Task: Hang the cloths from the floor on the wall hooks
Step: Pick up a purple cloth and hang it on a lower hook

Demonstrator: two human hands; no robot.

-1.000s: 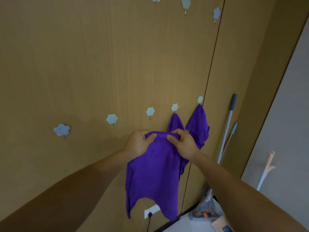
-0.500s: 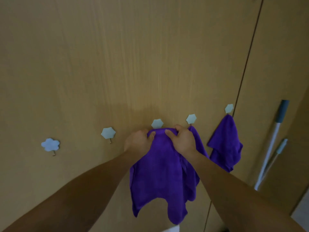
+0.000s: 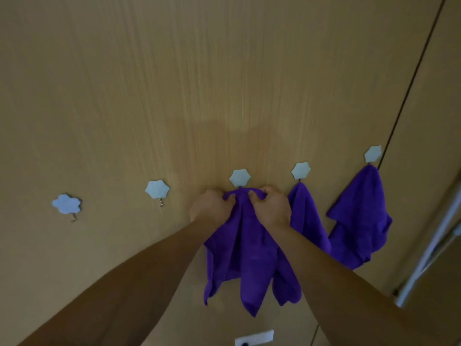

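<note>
Head view: the left hand (image 3: 212, 208) and right hand (image 3: 270, 208) both grip the bunched top edge of a purple cloth (image 3: 247, 253), with fingers curled into the fabric. They sit close together just under the middle hook (image 3: 240, 178) on the wooden wall (image 3: 174, 83). Whether the cloth has caught the hook cannot be told. It drapes down between the forearms. A second cloth (image 3: 306, 221) and a third cloth (image 3: 359, 216) hang from hooks to the right. Two hooks (image 3: 157, 189) to the left show their metal prongs.
</note>
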